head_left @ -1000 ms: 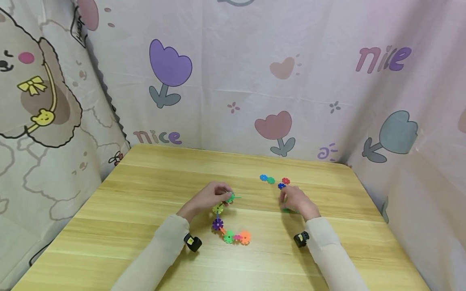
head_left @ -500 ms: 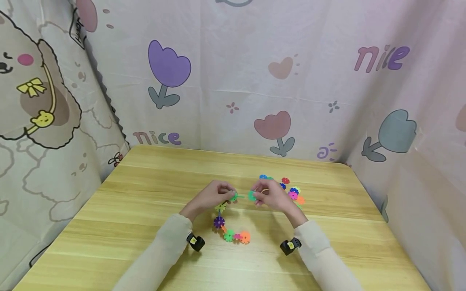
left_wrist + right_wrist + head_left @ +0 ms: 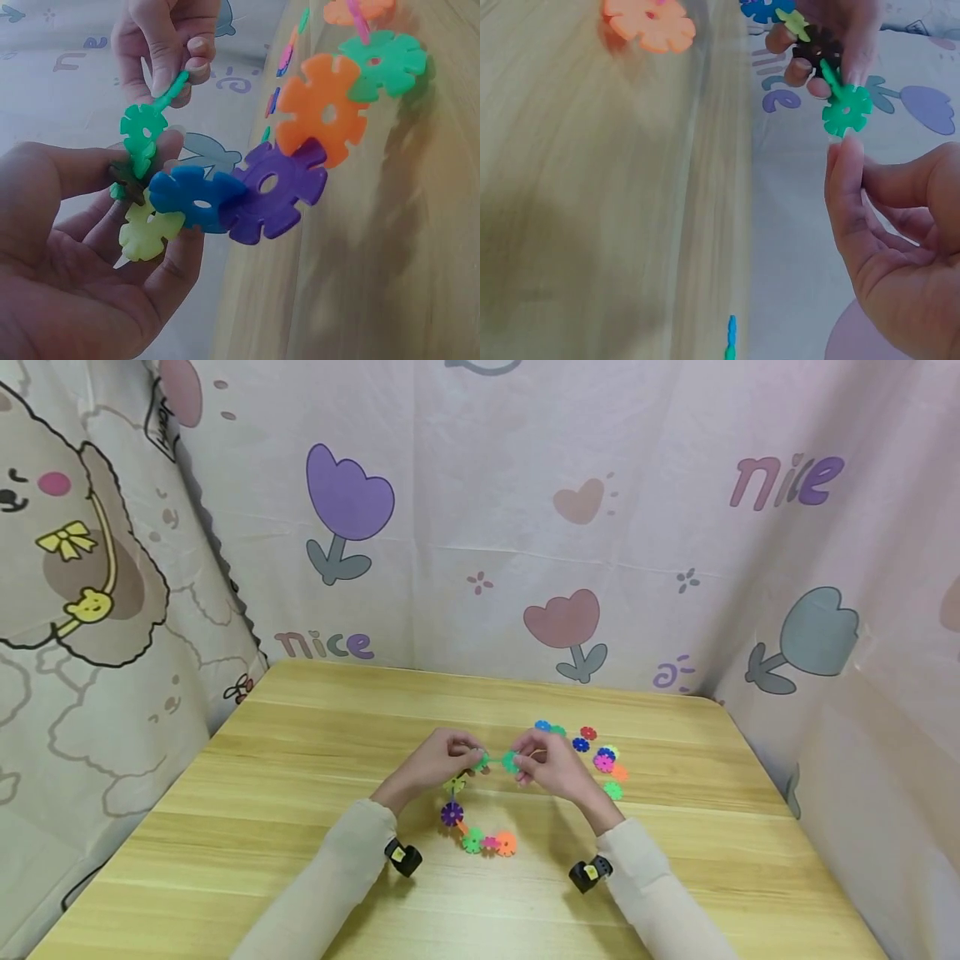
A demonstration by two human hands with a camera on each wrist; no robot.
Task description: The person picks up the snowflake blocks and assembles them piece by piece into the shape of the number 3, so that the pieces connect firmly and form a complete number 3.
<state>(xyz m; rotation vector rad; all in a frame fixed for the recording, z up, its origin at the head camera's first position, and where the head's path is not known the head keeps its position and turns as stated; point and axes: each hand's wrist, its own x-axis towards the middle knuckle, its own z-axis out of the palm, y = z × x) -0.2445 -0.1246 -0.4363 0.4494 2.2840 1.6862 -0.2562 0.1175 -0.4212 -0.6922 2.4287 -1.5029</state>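
Observation:
My left hand (image 3: 441,763) pinches a chain of interlocking snowflake discs near its upper end, by a dark brown disc (image 3: 817,51). From there the chain runs through a yellow disc (image 3: 151,229), a blue disc (image 3: 196,196), a purple disc (image 3: 276,191), an orange disc (image 3: 319,112) and a green disc (image 3: 388,66), its tail low over the table. Between finger and thumb, my right hand (image 3: 553,767) pinches a green snowflake disc (image 3: 511,762). That disc meets the green one at the chain's end; how deep their slots sit is unclear.
Loose discs lie on the wooden table (image 3: 337,718) to the right: a red disc (image 3: 588,733), a dark blue disc (image 3: 581,745), a pink disc (image 3: 603,763), a light green disc (image 3: 613,790) and several more. A printed curtain (image 3: 450,543) stands behind the table.
My right hand has picked up a green disc from the loose pieces and come left to the chain's end. The left hand has shifted slightly right, still holding the chain.

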